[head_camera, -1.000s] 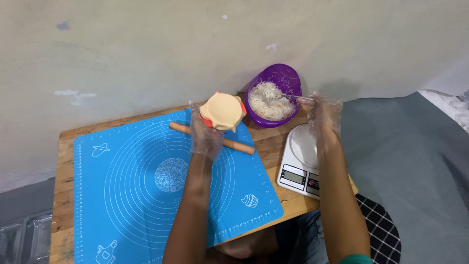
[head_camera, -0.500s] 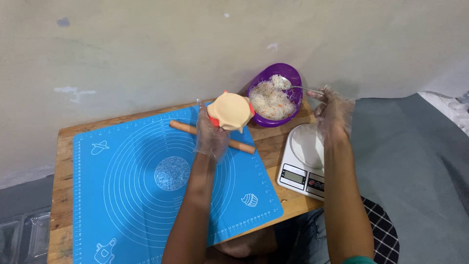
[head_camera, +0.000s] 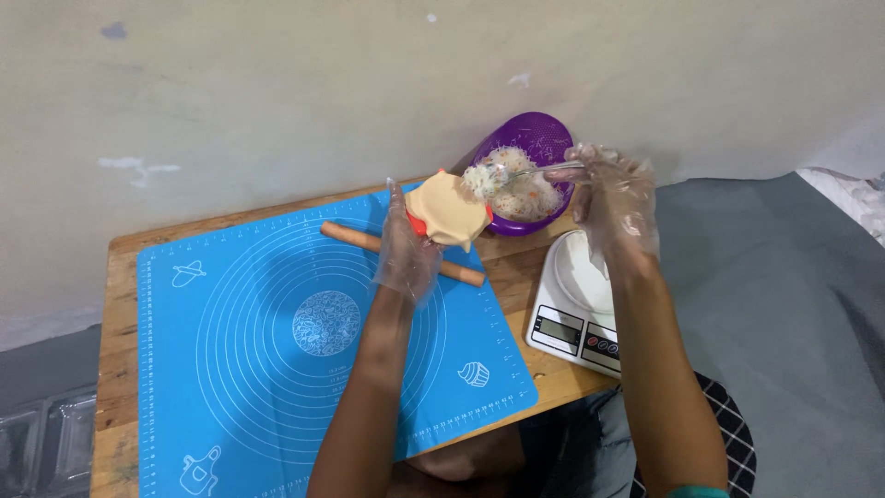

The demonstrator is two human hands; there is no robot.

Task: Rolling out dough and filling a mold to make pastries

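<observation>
Dough round (head_camera: 449, 208) lies over a red-orange dumpling press (head_camera: 417, 224), held up above the far edge of the blue silicone mat (head_camera: 277, 350) by the left hand (head_camera: 407, 251), whose gloved fingers close around the press from below. The right hand (head_camera: 616, 198), also in a thin clear glove, pinches the handle of a spoon (head_camera: 539, 170) that carries a heap of white shredded filling (head_camera: 481, 177) to the rim of the dough.

I think the heap could slide off the spoon, because it sits high and loose and it hangs partly over the gap between dough and bowl. Too much filling may also tear the thin dough, and the slippery gloves could let the press tilt.

Nearest to the person, the mat shows printed white rings, ruler marks on its borders and small white drawings in its corners. At the right edge of the wooden table (head_camera: 115, 369) stands a white kitchen scale (head_camera: 576, 304) with a grey display. Farther away a wooden rolling pin (head_camera: 369, 242) rests on the mat, and a purple bowl (head_camera: 539, 138) with more filling stands at the far right corner.
</observation>
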